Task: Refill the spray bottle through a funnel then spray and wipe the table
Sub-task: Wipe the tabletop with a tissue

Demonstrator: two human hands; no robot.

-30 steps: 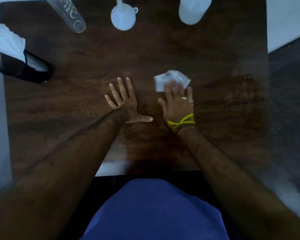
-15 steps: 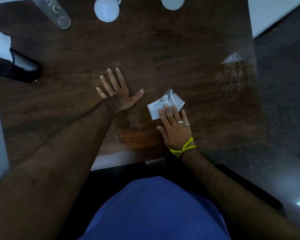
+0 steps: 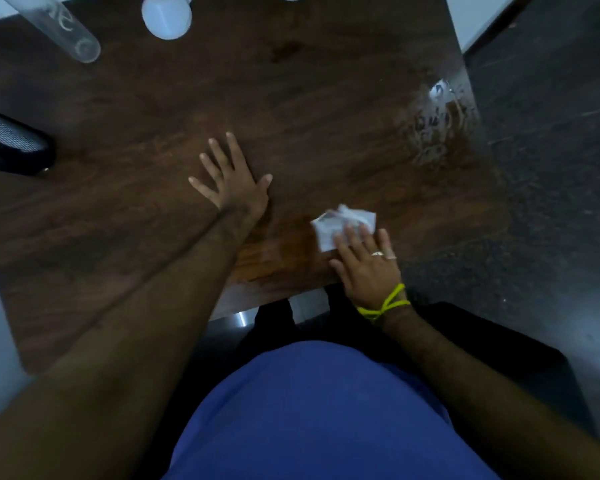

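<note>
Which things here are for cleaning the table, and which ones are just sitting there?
For the job:
right hand pressing the white wipe
wooden table
white funnel

Just sitting there:
clear tube
black mesh holder
left hand, resting flat

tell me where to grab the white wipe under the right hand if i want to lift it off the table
Pinch the crumpled far edge of the white wipe, coming from above. It lies nearly flat on the table, and the right hand presses its near part with straight fingers, so only the raised folds beyond the fingertips offer purchase.
</note>
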